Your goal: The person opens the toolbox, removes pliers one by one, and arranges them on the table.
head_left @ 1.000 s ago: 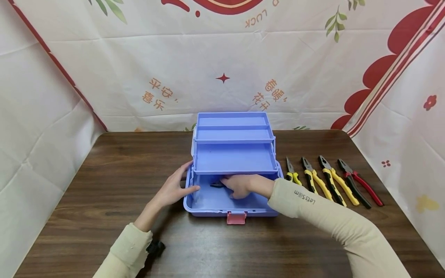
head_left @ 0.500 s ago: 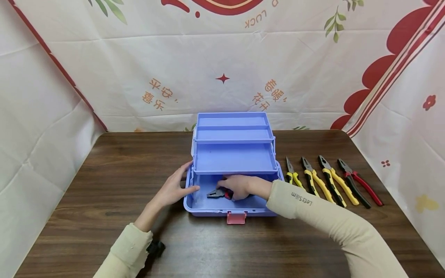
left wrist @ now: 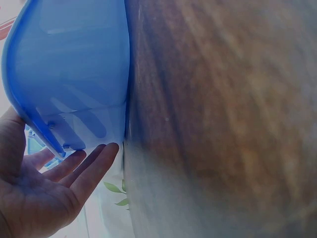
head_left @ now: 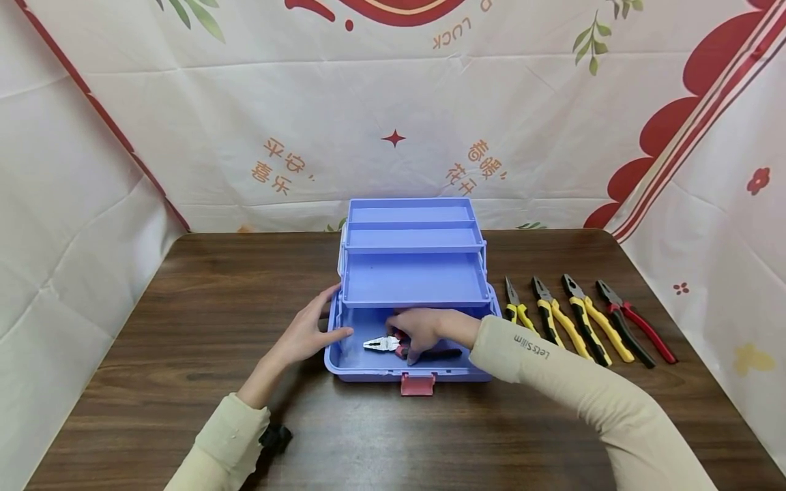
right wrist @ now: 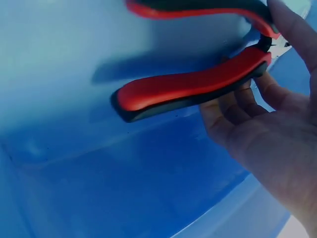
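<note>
A blue toolbox (head_left: 368, 374) stands with its tiered trays raised. Inside its lower compartment, my right hand (head_left: 424, 330) holds red-and-black pliers (head_left: 382, 344) near the pivot, their metal nose pointing left. In the right wrist view the thumb and fingers of the right hand (right wrist: 277, 109) pinch the pliers (right wrist: 193, 85) from both sides, with the handles spread. My left hand (head_left: 313, 329) rests on the toolbox's left rim, thumb over the edge and fingers along the outer wall. The left wrist view shows that hand (left wrist: 49, 193) with extended fingers at the blue side wall (left wrist: 74, 74).
To the right of the toolbox lies a row of pliers: yellow-handled long-nose pliers (head_left: 513, 300), two more yellow-and-black pairs (head_left: 557, 315), and a red-and-black pair (head_left: 635, 322). A pink latch (head_left: 417, 385) hangs at the toolbox front. A patterned white cloth (head_left: 393, 95) surrounds the table (head_left: 184, 341).
The pliers under my right hand have come further into view, nose now catching light and a handle showing toward the front. The left hand stays put.
</note>
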Tool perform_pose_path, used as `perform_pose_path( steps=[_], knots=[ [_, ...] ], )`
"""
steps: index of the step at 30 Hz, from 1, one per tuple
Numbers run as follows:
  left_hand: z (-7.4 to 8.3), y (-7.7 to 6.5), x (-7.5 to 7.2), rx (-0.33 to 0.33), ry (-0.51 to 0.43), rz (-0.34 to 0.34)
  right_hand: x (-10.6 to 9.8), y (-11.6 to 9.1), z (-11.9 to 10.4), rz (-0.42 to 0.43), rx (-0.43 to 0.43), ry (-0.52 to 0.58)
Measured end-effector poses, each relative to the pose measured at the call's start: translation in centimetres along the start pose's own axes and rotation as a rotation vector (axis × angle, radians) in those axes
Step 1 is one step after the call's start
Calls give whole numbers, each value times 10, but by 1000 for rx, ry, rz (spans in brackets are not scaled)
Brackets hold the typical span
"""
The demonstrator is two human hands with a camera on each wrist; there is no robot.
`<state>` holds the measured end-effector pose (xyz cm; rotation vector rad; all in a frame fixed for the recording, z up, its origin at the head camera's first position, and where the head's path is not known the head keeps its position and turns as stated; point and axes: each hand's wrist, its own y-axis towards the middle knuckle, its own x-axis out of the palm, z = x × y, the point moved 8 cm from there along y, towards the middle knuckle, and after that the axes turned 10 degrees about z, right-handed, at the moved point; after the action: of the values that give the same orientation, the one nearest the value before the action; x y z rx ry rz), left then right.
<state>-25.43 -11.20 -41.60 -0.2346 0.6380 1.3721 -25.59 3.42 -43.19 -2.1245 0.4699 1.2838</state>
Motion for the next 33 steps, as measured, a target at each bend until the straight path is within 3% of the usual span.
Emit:
perform_pose_path(
  steps=[18,33],
  knots=[
    [0,0,1,-16,4,3,7,4,11,-47,74,306],
    [0,-1,0,-3,2,7,11,2,11,-158,23,333]
  ],
)
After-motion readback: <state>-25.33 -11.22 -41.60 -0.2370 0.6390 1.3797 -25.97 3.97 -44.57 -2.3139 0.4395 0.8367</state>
